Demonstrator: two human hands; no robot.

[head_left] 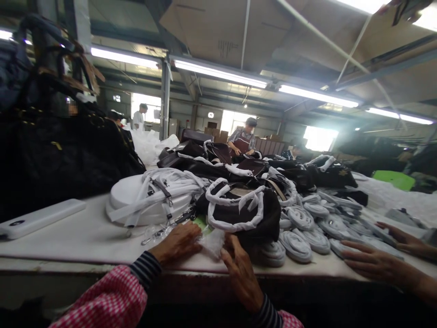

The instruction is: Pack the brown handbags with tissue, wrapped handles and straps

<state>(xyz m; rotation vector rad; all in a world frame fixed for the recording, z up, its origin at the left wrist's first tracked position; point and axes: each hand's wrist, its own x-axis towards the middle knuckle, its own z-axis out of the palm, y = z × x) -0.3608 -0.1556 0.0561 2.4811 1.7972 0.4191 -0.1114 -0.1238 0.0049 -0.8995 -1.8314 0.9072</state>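
My left hand point(179, 242) has its fingers curled at the left side of a crumpled piece of clear plastic point(213, 242) at the table's front edge. On the other side, my right hand point(239, 266) pinches the same plastic between thumb and fingers. Right behind it sits a dark handbag point(269, 218) whose handles point(235, 226) are wrapped in white padding. A bit of green shows between the bag and my left hand. Clear-wrapped straps with metal clips point(164, 189) lie on a round white pad point(119, 200) to the left.
Coiled, wrapped straps point(297, 246) crowd the right of the table, where a co-worker's two hands point(378, 264) rest among them. More dark bags point(194, 155) pile up behind. A long white device point(44, 217) and a large black bag point(61, 150) stand left. Another person point(243, 139) works across the table.
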